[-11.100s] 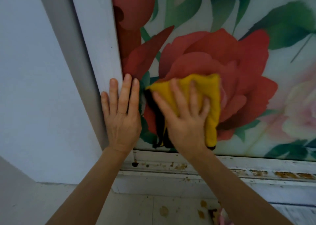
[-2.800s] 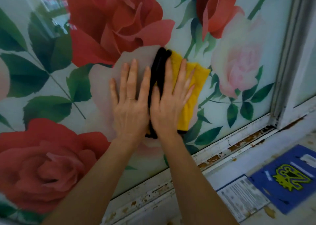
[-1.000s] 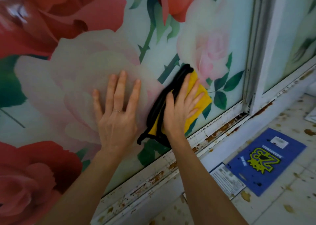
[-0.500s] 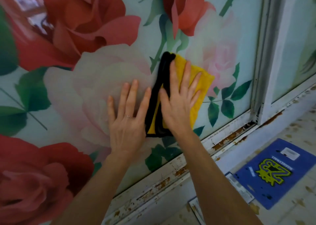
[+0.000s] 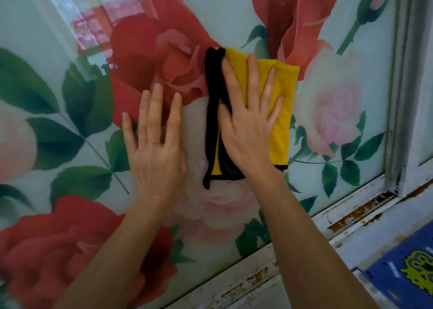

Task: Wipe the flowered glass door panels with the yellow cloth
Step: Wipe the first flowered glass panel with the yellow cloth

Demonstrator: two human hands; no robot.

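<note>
The glass door panel (image 5: 332, 22), printed with big red and pink roses and green leaves, fills most of the head view. A folded yellow cloth (image 5: 282, 121) with black edging lies flat against it near the middle. My right hand (image 5: 248, 125) presses the cloth onto the glass with straight, spread fingers. My left hand (image 5: 154, 144) rests flat on the bare glass just left of the cloth, fingers straight, a thin ring on one finger.
A white door frame (image 5: 398, 97) rises at the right, with a second panel beyond it. The bottom rail (image 5: 351, 217) shows rust and peeling paint. A blue card with yellow lettering (image 5: 410, 269) lies on the floor at the lower right.
My right hand has slid the cloth up the glass, from the pink rose onto the edge of the red rose. My left hand moved up alongside it.
</note>
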